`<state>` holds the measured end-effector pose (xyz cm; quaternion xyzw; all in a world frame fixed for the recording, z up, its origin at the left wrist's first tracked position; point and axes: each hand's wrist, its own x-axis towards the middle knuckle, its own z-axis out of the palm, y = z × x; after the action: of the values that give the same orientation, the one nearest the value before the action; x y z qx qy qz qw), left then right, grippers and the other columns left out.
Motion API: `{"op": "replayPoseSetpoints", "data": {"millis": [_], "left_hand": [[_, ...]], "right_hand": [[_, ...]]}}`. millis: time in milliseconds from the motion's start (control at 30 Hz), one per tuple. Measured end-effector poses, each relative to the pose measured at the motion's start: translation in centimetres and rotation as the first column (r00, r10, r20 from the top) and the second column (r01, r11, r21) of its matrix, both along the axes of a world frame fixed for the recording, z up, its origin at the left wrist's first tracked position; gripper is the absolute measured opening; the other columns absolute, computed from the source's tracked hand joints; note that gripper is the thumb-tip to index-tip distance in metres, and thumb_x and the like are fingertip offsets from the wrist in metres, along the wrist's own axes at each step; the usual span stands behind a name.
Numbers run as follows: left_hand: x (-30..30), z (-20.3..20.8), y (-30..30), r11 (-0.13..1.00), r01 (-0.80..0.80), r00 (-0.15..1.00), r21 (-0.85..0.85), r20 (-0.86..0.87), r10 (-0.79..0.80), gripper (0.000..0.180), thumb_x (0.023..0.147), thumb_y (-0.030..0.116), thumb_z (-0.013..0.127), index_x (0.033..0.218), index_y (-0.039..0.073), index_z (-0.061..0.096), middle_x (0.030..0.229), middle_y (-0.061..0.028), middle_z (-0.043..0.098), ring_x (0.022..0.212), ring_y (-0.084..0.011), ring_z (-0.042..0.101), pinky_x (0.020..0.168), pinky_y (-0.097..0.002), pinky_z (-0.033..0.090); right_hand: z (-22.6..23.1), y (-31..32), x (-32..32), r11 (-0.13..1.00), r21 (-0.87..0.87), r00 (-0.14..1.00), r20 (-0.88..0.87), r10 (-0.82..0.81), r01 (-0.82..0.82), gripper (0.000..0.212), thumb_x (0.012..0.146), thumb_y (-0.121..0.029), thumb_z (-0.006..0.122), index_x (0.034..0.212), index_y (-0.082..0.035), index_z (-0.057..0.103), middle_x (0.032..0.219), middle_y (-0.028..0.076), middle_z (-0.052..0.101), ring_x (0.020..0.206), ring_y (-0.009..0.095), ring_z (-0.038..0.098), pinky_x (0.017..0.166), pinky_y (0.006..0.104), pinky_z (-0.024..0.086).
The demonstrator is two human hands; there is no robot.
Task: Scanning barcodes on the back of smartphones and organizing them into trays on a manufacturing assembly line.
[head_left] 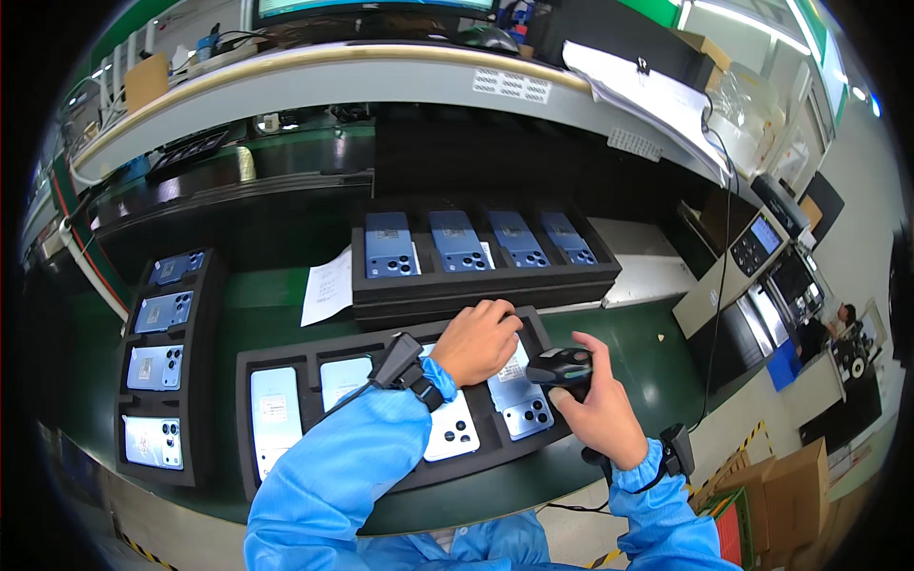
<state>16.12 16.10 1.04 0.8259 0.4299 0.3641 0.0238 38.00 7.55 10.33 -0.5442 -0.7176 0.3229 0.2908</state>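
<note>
My right hand grips a black handheld barcode scanner, its head over the right edge of a blue phone lying camera side up in the front foam tray. My left hand is at that phone's upper end, fingers curled close together; what the fingertips hold, if anything, is hidden. A pale phone lies under my left wrist, partly covered. Farther left in the tray are another light phone and a pale blue phone, both partly hidden by my sleeve. Labels show on the phones.
A dark foam tray on the left and stacked trays at the back hold several blue phones. A paper sheet lies beside the stack. Above runs a shelf with a monitor. A cable hangs at right, near a device with a small screen.
</note>
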Motion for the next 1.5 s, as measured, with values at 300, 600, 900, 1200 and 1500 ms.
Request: {"op": "replayPoseSetpoints", "data": {"millis": [300,600,900,1200,1500], "left_hand": [[0.4,-1.3,-1.0,0.995,-0.097,0.972,-0.014,-0.215,0.092,0.038,0.095,0.038,0.061,0.121,0.012,0.072,0.139,-0.0143,0.056,0.119,-0.0318,0.057,0.095,-0.0454,0.045],[0.4,-1.0,-0.9,0.992,-0.11,0.971,-0.065,-0.219,0.094,0.039,0.096,0.04,0.061,0.121,0.011,0.069,0.142,-0.0159,0.054,0.12,-0.0331,0.056,0.097,-0.0457,0.044],[0.3,-1.2,-0.4,0.994,-0.102,0.966,-0.05,-0.244,0.087,0.041,0.097,0.041,0.06,0.123,0.01,0.067,0.142,-0.0165,0.053,0.12,-0.0323,0.055,0.097,-0.045,0.043],[0.2,0.1,-1.4,0.982,-0.094,0.971,-0.165,-0.232,0.054,0.038,0.098,0.037,0.061,0.126,0.011,0.064,0.147,-0.0173,0.05,0.13,-0.0336,0.051,0.104,-0.0452,0.041],[0.1,-0.1,-1.4,0.991,-0.08,0.971,-0.11,-0.231,0.053,0.04,0.097,0.034,0.062,0.13,0.011,0.065,0.15,-0.02,0.048,0.13,-0.0343,0.05,0.103,-0.0448,0.041]], "right_hand": [[-6.9,6.4,8.1,0.899,0.394,0.935,0.204,-0.289,0.192,0.073,0.079,-0.006,0.07,0.146,-0.01,0.041,0.102,0.027,0.071,0.093,0.045,0.07,0.084,0.0475,0.054],[-9.6,11.4,9.1,0.866,0.375,0.903,0.141,-0.406,0.331,0.062,0.073,-0.01,0.074,0.132,-0.009,0.054,0.106,0.026,0.072,0.101,0.045,0.07,0.091,0.0468,0.055],[-9.6,12.2,9.1,0.892,0.308,0.89,0.211,-0.404,0.331,0.064,0.073,-0.015,0.074,0.133,-0.011,0.054,0.107,0.028,0.072,0.102,0.046,0.07,0.092,0.0485,0.055],[-9.5,11.5,9.4,0.911,0.275,0.914,0.183,-0.363,0.307,0.063,0.076,-0.016,0.072,0.135,-0.014,0.052,0.107,0.026,0.072,0.1,0.048,0.069,0.089,0.0529,0.055],[-9.5,11.6,9.1,0.914,0.264,0.924,0.148,-0.352,0.307,0.061,0.078,-0.008,0.072,0.135,-0.014,0.051,0.113,0.023,0.071,0.104,0.048,0.067,0.09,0.0509,0.054]]}}
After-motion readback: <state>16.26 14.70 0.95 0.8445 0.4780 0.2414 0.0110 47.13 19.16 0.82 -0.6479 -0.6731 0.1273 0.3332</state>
